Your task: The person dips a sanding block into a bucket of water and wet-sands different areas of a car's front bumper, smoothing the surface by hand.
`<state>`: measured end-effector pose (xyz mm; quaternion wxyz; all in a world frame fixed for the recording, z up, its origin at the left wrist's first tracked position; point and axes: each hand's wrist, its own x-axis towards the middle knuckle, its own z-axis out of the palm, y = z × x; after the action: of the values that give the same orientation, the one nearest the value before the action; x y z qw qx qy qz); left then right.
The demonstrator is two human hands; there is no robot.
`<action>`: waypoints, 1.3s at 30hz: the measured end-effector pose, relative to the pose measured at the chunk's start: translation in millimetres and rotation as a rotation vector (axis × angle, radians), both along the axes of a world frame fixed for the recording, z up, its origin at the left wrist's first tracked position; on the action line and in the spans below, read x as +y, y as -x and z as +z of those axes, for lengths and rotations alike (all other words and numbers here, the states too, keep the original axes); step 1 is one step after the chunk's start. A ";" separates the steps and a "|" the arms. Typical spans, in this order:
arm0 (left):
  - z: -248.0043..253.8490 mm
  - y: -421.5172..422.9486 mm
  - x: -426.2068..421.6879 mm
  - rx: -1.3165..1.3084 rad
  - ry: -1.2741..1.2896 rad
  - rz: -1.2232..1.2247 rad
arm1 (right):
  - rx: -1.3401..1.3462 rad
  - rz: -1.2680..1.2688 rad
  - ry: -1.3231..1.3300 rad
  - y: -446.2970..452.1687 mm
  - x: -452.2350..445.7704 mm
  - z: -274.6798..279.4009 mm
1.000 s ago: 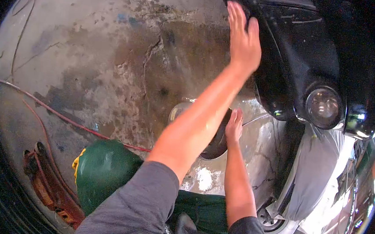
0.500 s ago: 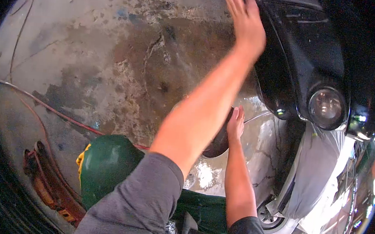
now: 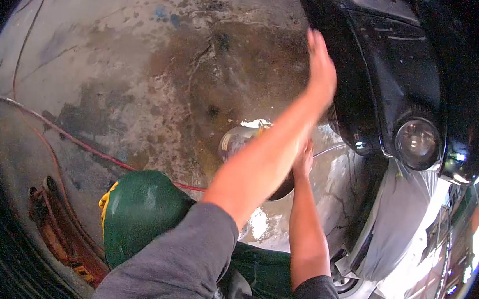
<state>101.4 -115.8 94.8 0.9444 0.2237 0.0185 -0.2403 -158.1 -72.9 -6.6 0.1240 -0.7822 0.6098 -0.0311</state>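
My left hand (image 3: 322,72) is stretched out, fingers extended and pressed together, at the inner edge of a black car bumper (image 3: 381,65). Its palm faces the bumper and is hidden, so contact is not certain. My left forearm crosses the middle of the view. Lower down, my right hand (image 3: 304,159) is held upright with straight fingers, partly hidden behind that forearm. Close by it is the dark rim of a round container (image 3: 284,189). A shiny, pale container part (image 3: 231,142) shows on the forearm's other side. Nothing is visible in either hand.
A round lamp (image 3: 418,142) sits in the bumper. Grey sheeting (image 3: 399,224) hangs over the car near a wheel (image 3: 346,284). A red hose (image 3: 82,145) runs across the stained concrete floor (image 3: 117,55). A rusty orange floor jack (image 3: 61,231) lies at lower left, beside my green-clad knee (image 3: 144,215).
My left hand has slid down along the bumper, nearer to my body. More of the pale container now shows beside my forearm. My right hand has hardly moved.
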 end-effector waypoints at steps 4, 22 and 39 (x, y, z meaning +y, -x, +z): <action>32.1 102.5 68.3 0.081 -0.081 -0.349 | -0.269 0.055 0.143 9.2 -10.0 -27.0; 29.7 112.6 70.7 0.026 -0.136 -0.378 | -0.084 0.355 0.229 36.5 -30.2 -29.3; 33.5 -6.2 41.1 -0.781 -0.631 0.382 | -0.060 0.030 -0.089 1.4 11.4 14.8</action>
<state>107.6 -74.7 128.3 0.7949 0.5619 -0.2226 0.0544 -159.6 -61.5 8.2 0.1772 -0.7838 0.5947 -0.0256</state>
